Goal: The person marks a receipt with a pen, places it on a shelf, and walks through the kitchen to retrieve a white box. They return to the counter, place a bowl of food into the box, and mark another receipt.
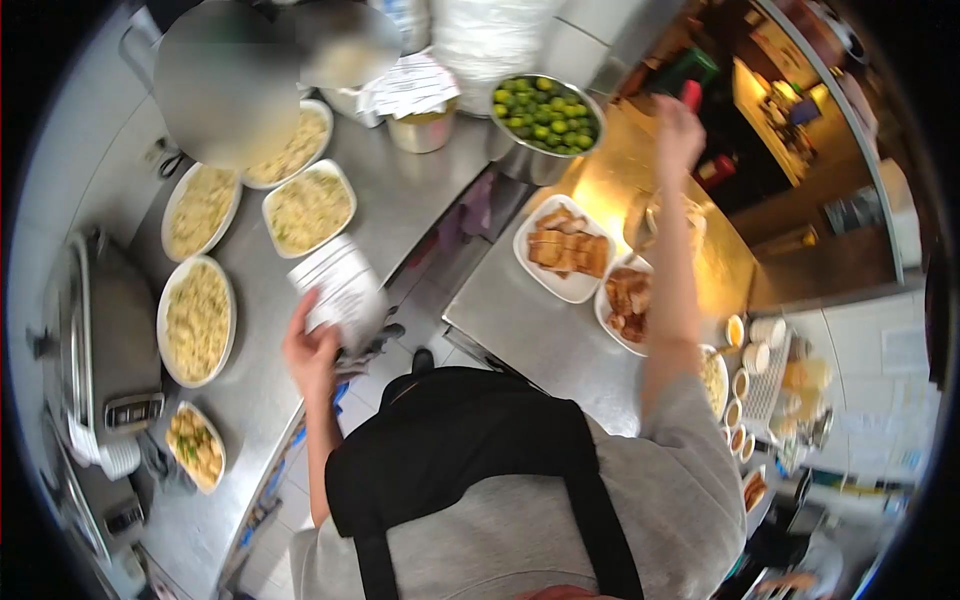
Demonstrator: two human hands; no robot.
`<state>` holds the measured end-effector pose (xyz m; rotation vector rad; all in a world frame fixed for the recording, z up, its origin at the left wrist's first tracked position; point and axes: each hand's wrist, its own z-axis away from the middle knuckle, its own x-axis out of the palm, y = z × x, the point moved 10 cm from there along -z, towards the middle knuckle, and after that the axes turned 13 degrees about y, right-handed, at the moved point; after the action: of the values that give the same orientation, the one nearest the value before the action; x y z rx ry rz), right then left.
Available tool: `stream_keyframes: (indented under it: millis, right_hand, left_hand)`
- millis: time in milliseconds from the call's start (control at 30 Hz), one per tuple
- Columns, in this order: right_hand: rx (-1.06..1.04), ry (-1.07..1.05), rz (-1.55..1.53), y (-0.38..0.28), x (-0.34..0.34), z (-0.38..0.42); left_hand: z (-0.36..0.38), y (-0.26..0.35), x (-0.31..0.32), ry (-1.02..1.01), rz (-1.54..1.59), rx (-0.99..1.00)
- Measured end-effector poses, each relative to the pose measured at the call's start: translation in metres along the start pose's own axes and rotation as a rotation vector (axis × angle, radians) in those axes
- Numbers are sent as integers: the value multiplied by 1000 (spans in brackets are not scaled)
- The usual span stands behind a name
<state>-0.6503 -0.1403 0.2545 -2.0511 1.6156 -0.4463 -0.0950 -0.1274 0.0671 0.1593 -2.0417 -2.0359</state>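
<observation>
White paper order slips point(340, 285): sheaf clasped in my left hand point(312, 352), at ten o'clock over the steel counter point(400, 205). My right hand point(678, 135), at one o'clock, closes round a small red object point(691, 94), well apart from the slips.

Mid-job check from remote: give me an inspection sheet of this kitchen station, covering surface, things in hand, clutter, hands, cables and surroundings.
Surface: steel counter on the left, second steel counter on the right, floor gap between.
Job's things: paper slips in the left hand; red object at the right hand, too blurred to identify.
Clutter: four white dishes of pale food, small plate of chunks, bowl of limes, plate of toasted slices, row of small cups.
Hands: left closed on the slips; right raised, fingers around the red object.
Cables: nothing seen.
Surroundings: grill appliance far left; lit pass area beyond.
</observation>
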Motion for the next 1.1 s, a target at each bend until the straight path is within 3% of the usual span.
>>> stream_keyframes:
  millis: [33, 67, 100, 133, 167, 200, 467, 500, 700, 767, 833, 900, 1033, 1100]
  right_hand:
    - [18, -106, 341, 48, -14, -14]
    - [199, -348, 754, 141, -17, -25]
    - [15, -345, 806, 155, -27, -30]
    - [311, -395, 529, 210, -35, -23]
    - [-18, -516, 767, 236, -26, -27]
    - [-185, -584, 775, 246, -26, -18]
    - [8, -754, 583, 270, -20, 6]
    - [106, -762, 542, 280, -20, 9]
    - [71, -854, 440, 285, -9, 21]
    - [53, -799, 486, 278, -14, 14]
    - [33, -749, 531, 278, -21, 6]
    - [60, -830, 634, 290, -23, 6]
    - [-95, -841, 529, 292, -23, 4]
    - [-64, -842, 538, 295, -24, 3]
  left_hand:
    - [4, 1, 21, -112, -46, -39]
    - [9, 0, 39, -204, -94, -89]
    - [11, 3, 54, -222, -58, -94]
    - [15, 5, 72, -245, 52, -154]
    - [17, 7, 84, -261, 87, -192]
    - [18, 8, 94, -289, 123, -192]
    - [33, 1, 123, -300, 160, -250]
    - [34, 1, 124, -296, 157, -247]
    - [45, 3, 124, -314, 112, -174]
    - [44, 9, 120, -274, 84, -48]
    - [46, 11, 120, -261, 100, -52]
    - [47, 10, 115, -233, 117, -55]
    - [50, 8, 108, -198, 105, -108]
    - [54, 17, 106, -162, 137, -83]
